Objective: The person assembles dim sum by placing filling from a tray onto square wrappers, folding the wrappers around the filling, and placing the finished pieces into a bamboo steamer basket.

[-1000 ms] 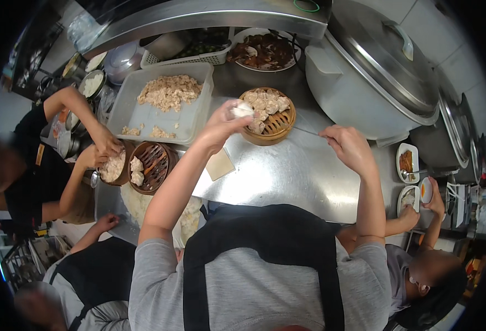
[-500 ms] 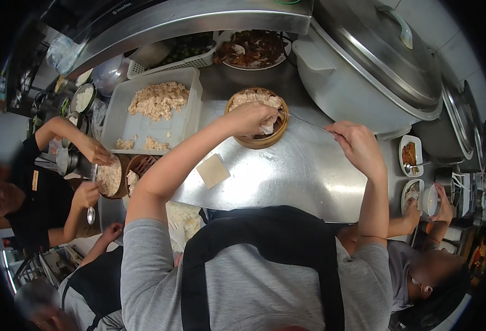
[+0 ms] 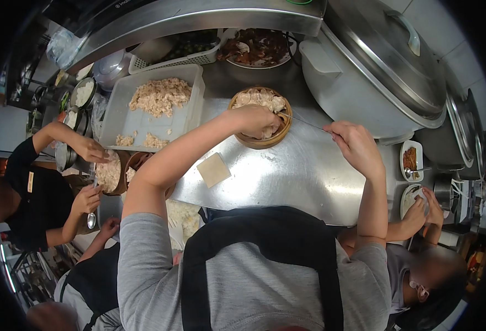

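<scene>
A round bamboo steamer basket [image 3: 265,145] stands on the steel table, with pale, meat-filled dumplings [image 3: 262,98] packed along its far side. Reaching into it, my left hand [image 3: 253,119] has its fingers curled down around a dumpling at the near side; the fingertips are partly hidden. My right hand [image 3: 354,144] is closed on the end of a thin metal rod-like tool [image 3: 306,122]. The tool's other end meets the basket beside my left fingers, its tip hidden. A square dumpling wrapper [image 3: 213,170] lies on the table below my left forearm.
A clear plastic tub [image 3: 197,102] of minced filling [image 3: 160,96] stands at left. Beyond are a bowl of dark red food [image 3: 258,47] and a steel shelf edge. A large lidded pot [image 3: 359,83] bounds the right. Co-workers' hands [image 3: 91,149] work at left, others [image 3: 417,212] at right.
My left fingers have moved lower and slightly nearer in the basket, showing more dumplings behind them. My right hand stays nearly still. The right co-worker's hands have come together over a white dish.
</scene>
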The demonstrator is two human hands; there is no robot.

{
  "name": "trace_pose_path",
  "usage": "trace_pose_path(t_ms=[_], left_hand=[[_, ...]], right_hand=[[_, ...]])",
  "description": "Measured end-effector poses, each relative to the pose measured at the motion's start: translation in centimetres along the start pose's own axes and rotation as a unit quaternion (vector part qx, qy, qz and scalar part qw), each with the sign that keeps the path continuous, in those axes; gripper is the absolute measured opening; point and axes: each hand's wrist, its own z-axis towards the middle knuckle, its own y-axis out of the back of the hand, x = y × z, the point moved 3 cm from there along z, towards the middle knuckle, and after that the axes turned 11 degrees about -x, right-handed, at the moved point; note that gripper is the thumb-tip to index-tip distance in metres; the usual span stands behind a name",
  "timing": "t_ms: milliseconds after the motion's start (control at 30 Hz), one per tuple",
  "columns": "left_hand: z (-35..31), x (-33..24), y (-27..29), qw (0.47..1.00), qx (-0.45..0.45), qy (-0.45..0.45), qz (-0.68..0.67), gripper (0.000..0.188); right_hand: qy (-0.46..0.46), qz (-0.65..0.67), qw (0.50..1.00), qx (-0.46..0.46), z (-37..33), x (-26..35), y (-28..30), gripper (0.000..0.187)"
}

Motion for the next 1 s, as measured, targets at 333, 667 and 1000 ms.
trace_pose_path(t_ms=[333, 667, 1000], left_hand=[[-0.5, -0.1, -0.3, 0.999, -0.029, -0.018, -0.012, 0.037], [-0.7, -1.1, 0.0, 0.995, -0.096, -0.008, 0.022, 0.021], [-5.1, 2.1, 4.1, 0.956, -0.266, 0.007, -0.12, 0.026]], right_hand=[[-0.008, -0.007, 1.0, 0.004, 0.3, 1.0, 0.3, 0.018], [0.012, -0.007, 1.0, -0.005, 0.1, 0.4, 0.3, 0.024], [0.046, -0.059, 0.996, 0.055, 1.2, 2.0, -2.2, 0.021]])
